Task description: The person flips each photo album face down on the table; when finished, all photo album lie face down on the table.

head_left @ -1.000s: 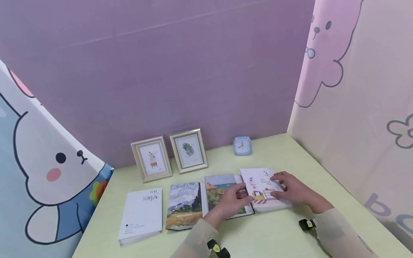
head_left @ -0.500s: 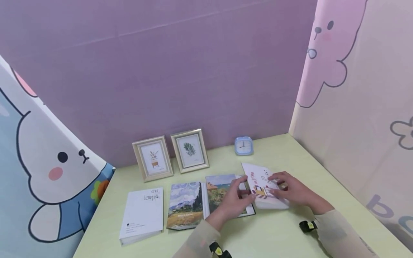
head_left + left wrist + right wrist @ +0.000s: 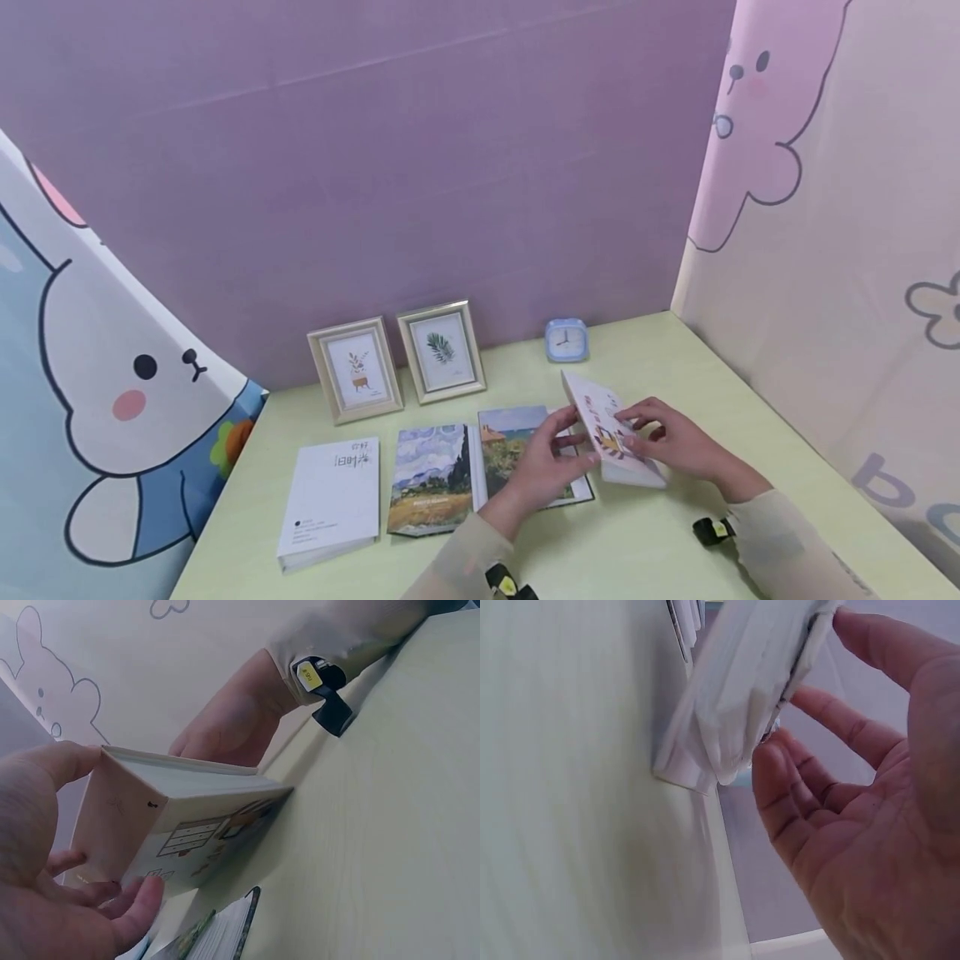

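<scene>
A white photo album (image 3: 600,421) with small drawings of furniture on its cover stands tilted at the right of the table, its spine side raised. My left hand (image 3: 542,471) grips the spine; in the left wrist view the thumb lies at one edge of the spine (image 3: 112,817) and the fingers bend round the other side. My right hand (image 3: 675,442) holds the cover from the right with bent fingers. In the right wrist view the fingertips (image 3: 769,769) are at the cover's edge, beside the loose page edges (image 3: 731,697).
Left of my hands lie two albums with painted covers, a wheat-field one (image 3: 431,479) and a house one (image 3: 498,454) partly behind my left hand. A white album (image 3: 330,500) lies farther left. Two picture frames (image 3: 356,371) and a blue clock (image 3: 567,340) stand along the back wall.
The white album has gone from lying nearly flat to tilted, its left side lifted by the left hand. Its cover now faces more to the right, and the right hand has shifted slightly left with it.
</scene>
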Demonstrator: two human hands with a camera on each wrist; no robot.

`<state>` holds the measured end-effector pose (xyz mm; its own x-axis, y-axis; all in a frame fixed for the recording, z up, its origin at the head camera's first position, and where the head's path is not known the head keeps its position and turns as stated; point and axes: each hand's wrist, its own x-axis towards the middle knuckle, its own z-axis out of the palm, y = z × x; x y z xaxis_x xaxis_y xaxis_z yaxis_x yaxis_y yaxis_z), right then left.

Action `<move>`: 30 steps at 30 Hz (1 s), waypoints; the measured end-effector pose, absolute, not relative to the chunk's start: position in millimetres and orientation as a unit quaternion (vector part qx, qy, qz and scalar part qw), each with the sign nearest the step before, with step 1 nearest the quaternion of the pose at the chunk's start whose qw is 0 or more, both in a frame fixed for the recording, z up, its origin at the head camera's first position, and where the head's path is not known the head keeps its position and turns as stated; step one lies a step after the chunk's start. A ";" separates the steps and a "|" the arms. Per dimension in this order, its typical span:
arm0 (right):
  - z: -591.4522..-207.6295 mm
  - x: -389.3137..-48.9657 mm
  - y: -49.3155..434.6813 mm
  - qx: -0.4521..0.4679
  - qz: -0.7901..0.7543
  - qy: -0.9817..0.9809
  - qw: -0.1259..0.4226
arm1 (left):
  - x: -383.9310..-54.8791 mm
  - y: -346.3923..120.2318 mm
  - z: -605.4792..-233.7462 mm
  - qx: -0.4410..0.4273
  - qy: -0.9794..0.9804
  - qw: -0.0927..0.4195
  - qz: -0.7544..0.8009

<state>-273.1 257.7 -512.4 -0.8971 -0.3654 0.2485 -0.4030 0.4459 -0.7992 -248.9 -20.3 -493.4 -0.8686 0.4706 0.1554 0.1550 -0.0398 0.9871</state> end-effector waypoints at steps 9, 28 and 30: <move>-514.1 -275.6 253.3 0.270 0.514 -0.814 0.023 | -244.3 -17.2 -489.1 0.222 0.633 0.139 0.728; -510.4 -270.5 250.8 0.285 0.581 -0.762 -0.011 | -248.3 -12.5 -497.0 0.250 0.614 0.149 0.733; -510.9 -271.6 252.2 0.284 0.588 -0.757 -0.013 | -247.2 -12.0 -496.8 0.250 0.614 0.162 0.731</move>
